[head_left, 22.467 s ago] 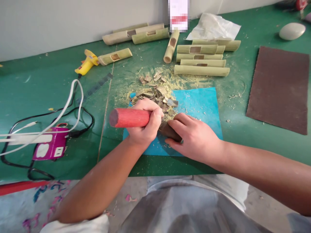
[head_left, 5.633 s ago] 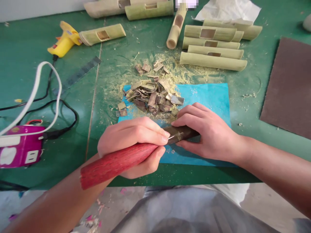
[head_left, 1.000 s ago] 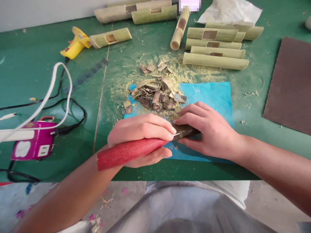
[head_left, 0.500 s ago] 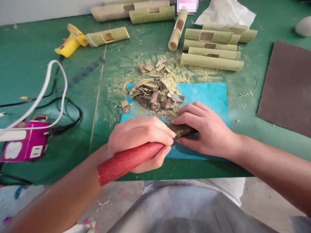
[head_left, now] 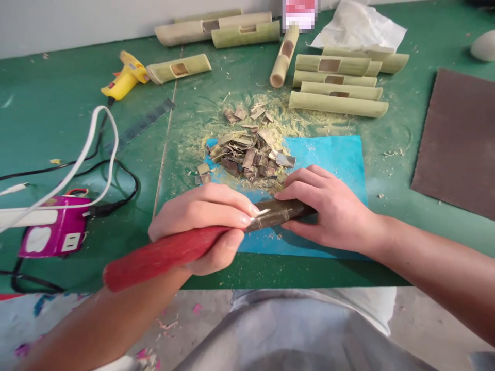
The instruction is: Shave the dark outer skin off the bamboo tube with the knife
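Observation:
My left hand (head_left: pixel 204 221) is closed around a tool with a red handle (head_left: pixel 154 257); a thin pale tip shows past its fingertips, against a dark brown tube-like piece (head_left: pixel 276 212) with scored lines. My right hand (head_left: pixel 325 206) grips the right end of that dark piece, fingers behind and thumb in front. Beneath both lies a blue sheet (head_left: pixel 328 154). Just beyond the hands is a heap of small brown chips (head_left: pixel 247 154) with pale shavings around it.
Cut bamboo tubes (head_left: pixel 336 103) lie at the back right, others (head_left: pixel 247 35) at the back. A yellow glue gun (head_left: pixel 126 77), cables and a purple power box (head_left: pixel 54 232) are at left. A brown sheet (head_left: pixel 456 144) lies at right.
My left hand has moved left along the dark piece with the red-handled tool, uncovering more of its scored surface. My right hand keeps its grip. The view has shifted slightly.

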A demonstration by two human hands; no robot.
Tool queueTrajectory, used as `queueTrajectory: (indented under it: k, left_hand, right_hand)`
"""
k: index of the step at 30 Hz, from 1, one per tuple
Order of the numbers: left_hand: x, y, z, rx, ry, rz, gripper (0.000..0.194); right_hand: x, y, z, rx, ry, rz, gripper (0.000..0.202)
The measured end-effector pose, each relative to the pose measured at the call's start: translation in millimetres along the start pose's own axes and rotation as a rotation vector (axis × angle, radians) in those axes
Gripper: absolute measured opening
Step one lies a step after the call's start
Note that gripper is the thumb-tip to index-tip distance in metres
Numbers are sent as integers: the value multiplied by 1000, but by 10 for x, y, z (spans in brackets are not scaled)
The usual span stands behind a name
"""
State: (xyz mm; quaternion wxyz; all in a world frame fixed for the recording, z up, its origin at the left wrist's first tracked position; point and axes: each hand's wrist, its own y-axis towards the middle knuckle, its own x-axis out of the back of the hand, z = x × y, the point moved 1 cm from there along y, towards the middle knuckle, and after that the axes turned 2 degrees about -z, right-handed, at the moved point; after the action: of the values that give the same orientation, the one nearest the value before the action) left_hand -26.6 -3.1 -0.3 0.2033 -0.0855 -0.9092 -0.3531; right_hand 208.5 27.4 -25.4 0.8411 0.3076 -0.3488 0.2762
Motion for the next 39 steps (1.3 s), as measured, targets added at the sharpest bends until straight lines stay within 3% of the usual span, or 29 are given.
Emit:
queueTrajectory:
  k: [2,16,22,27,34,39]
  left_hand:
    - [-16,31,1,-129,-20,64,3]
    - [-82,69,2,-44,-26,222,17]
    - [-118,135,-68,-48,37,214,14]
    - [-115,113,-103,-134,75,207,16]
    - [-89,42,-37,-38,-37,-7,11]
    - [-59,93,-4,-72,-19,144,9]
  right_hand:
    - [-3,0,1,-2,3,-4,19]
    - [-12,5,4,-22,3,8,17]
    - [-21,-4,5,-13,15,-10,16]
    - [-25,-25,-6,-8,-6,-12,21]
    - [-14,-15,-13,0,1,-2,24]
    - [-11,-15,-7,-8,2,4,22]
